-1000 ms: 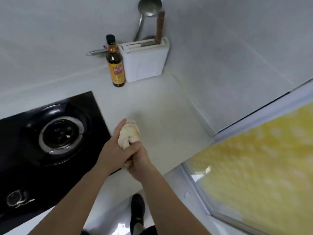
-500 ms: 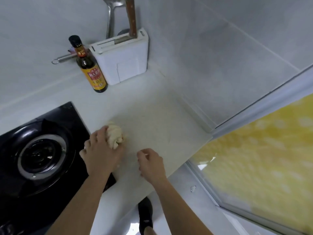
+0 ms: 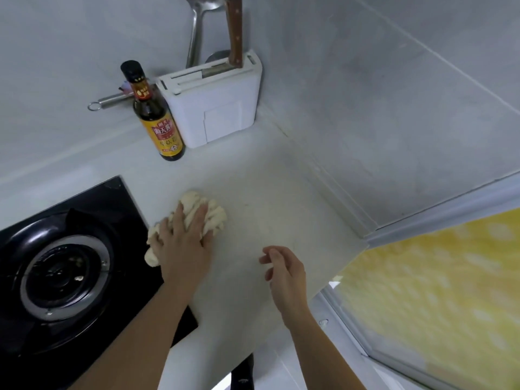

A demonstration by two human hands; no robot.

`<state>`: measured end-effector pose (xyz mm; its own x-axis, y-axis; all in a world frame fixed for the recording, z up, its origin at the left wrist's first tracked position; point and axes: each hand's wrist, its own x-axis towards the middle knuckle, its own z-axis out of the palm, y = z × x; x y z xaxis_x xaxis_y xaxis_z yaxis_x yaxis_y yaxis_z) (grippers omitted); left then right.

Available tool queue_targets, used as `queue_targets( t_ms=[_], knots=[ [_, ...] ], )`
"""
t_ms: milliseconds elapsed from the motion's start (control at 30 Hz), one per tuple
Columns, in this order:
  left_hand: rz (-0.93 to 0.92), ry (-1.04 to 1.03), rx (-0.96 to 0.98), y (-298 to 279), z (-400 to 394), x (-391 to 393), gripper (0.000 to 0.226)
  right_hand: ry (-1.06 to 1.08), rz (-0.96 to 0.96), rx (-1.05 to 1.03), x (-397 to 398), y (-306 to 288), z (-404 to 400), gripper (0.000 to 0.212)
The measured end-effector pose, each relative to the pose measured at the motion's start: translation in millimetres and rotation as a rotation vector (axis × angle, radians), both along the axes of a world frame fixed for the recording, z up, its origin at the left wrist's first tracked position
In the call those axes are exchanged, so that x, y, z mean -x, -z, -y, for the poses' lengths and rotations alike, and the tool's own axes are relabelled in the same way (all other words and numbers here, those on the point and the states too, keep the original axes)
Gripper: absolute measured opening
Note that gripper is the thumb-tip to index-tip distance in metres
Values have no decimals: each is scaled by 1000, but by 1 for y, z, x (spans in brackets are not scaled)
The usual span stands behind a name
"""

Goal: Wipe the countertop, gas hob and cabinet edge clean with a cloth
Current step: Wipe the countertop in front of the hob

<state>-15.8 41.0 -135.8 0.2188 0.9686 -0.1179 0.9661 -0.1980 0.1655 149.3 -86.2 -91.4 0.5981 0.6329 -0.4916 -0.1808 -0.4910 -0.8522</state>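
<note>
Pale countertop (image 3: 253, 178) bears cloth (image 3: 208, 215), bottle (image 3: 157, 119), knife block (image 3: 219, 108), hob (image 3: 70, 263).

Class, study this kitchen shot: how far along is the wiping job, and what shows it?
Nothing yet looks finished. In hand: the left hand presses the cloth flat on the countertop beside the gas hob; the right hand holds nothing. Left: the hob, whose burner shows pale crumbs, and the cabinet edge, which is not clearly in view.

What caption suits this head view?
Left hand presses a cloth on the countertop beside the hob.
</note>
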Motion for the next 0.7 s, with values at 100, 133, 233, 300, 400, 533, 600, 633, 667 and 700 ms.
queue_targets(
  t_ms=[100,133,233,300,400,533,600,633,667,700],
  knots=[
    [61,-54,20,2,-45,-27,59,15,7,25,-17,7,15,28],
    [79,-68,33,2,-55,-39,58,33,7,28,-24,9,21,29],
    [47,0,46,-1,-62,-76,60,124,6,34,-45,11,34,31],
    [33,132,45,-1,-50,-97,59,187,7,25,-56,13,38,32],
    [59,400,30,0,-1,-120,61,333,25,29,-74,20,47,33],
    [60,710,74,-6,77,-98,62,448,26,22,-78,16,52,32],
    [57,831,131,-6,104,-67,58,448,11,13,-73,13,48,32],
    [46,869,145,-6,112,-50,57,440,4,14,-70,12,45,33],
    [37,886,147,-4,115,-34,57,427,1,18,-67,11,42,33],
    [31,890,128,-4,111,-20,59,411,-3,21,-62,10,38,33]
  ],
)
